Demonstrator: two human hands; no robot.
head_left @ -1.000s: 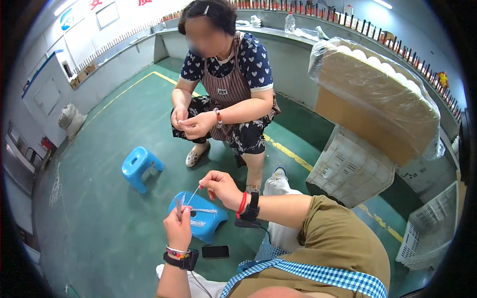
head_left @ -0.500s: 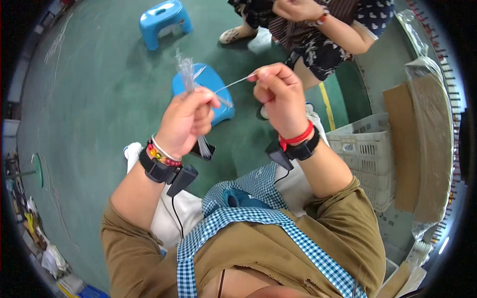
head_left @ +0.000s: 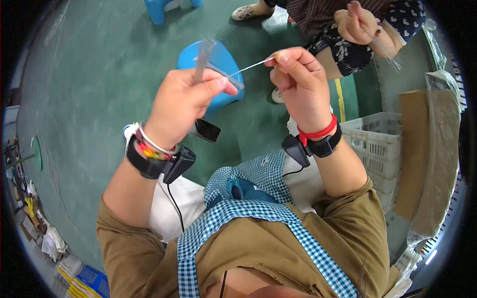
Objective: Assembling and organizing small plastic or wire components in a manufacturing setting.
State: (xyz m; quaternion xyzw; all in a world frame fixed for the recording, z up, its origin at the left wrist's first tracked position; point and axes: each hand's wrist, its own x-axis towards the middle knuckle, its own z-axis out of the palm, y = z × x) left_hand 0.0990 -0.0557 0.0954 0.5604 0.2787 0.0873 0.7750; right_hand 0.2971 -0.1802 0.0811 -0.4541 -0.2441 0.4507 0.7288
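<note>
My left hand (head_left: pixel 180 104) is closed around an upright bundle of thin, clear-grey strands (head_left: pixel 204 55), blurred at its top. A single thin pale strand (head_left: pixel 252 65) stretches from near the left fingertips to my right hand (head_left: pixel 305 84). There, thumb and forefinger pinch its end. Both hands are raised above a small blue stool (head_left: pixel 228 58). Behind the left fingers, a grey bundle of strands (head_left: pixel 229 79) slants across the stool's seat. What exactly the strands are cannot be made out.
A dark phone (head_left: pixel 207 130) lies below the stool. White plastic crates (head_left: pixel 377 149) and cardboard (head_left: pixel 413 154) stand at the right. Another person's hand (head_left: pixel 357 24) holds thin strands at the upper right. A second blue stool (head_left: pixel 158 11) is at the top edge.
Both hands have risen slightly, the right one also shifting right, with the strand still stretched between them. The other person's hand has moved right. The whole view has shifted a little.
</note>
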